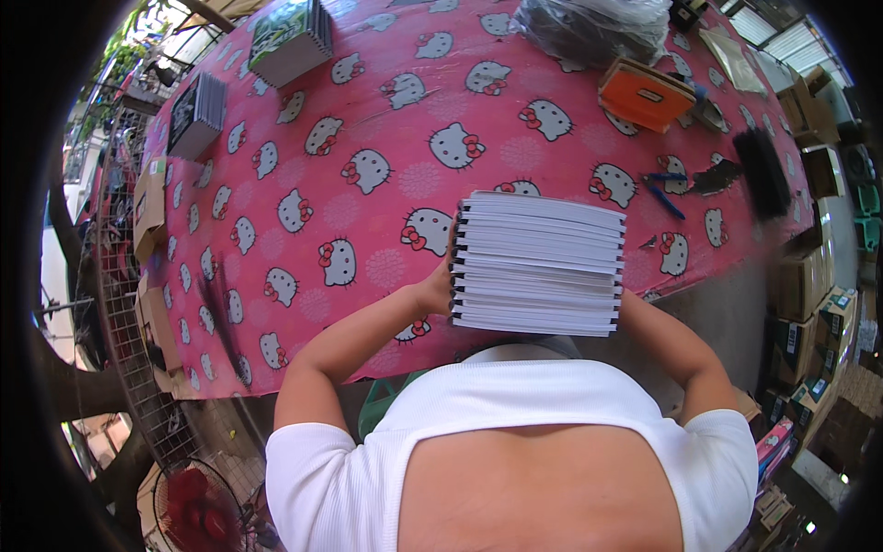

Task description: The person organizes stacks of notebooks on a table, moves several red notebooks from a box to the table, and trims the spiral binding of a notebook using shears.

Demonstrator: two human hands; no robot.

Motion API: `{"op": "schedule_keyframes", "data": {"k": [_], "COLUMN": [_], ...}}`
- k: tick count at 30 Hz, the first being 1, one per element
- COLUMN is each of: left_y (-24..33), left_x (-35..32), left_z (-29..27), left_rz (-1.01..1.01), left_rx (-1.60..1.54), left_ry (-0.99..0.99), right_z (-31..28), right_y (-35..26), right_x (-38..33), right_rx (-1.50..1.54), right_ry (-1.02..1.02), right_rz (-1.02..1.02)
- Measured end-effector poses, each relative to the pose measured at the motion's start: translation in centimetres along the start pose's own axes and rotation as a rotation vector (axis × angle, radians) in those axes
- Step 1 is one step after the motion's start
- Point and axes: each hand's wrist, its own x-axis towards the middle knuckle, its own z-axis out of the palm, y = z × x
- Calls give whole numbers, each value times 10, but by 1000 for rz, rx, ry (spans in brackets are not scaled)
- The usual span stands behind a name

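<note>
A thick stack of spiral-bound notebooks (538, 264) is between my hands at the near edge of the table, close to my body. Its white page edges face up, with black binding coils along the left and black marks down the right side. My left hand (440, 287) grips the coil side, its fingers mostly hidden behind the stack. From the lower right my right forearm (670, 333) reaches the opposite side, where the stack hides nearly all of that hand. Whether the stack's underside rests on anything is out of sight.
Two more notebook stacks, one larger (292, 46) and one smaller (197, 115), stand at the far left on the pink cat-print tablecloth (386, 221). At right lie blue-handled pliers (664, 195), an orange box (647, 96), a black brush (762, 173) and a plastic bag (598, 28).
</note>
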Motion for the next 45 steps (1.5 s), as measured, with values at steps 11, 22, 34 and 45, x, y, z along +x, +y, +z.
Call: {"op": "schedule_keyframes", "data": {"k": [11, 22, 34, 45], "left_y": [-24, -26, -25, -26], "left_x": [-23, -20, -30, -26], "left_z": [-3, -2, -4, -7], "left_rz": [-159, -173, -214, -239], "left_rx": [-65, -77, -76, -77], "left_ry": [-187, -245, -272, -293], "right_z": [-54, -80, -74, -40], "right_y": [-38, -177, -31, 2], "right_x": [-9, 50, -8, -19], "right_rx": [22, -874, 125, -458], "right_ry": [144, -145, 46, -123], "right_rz": [-150, -146, -40, 93]}}
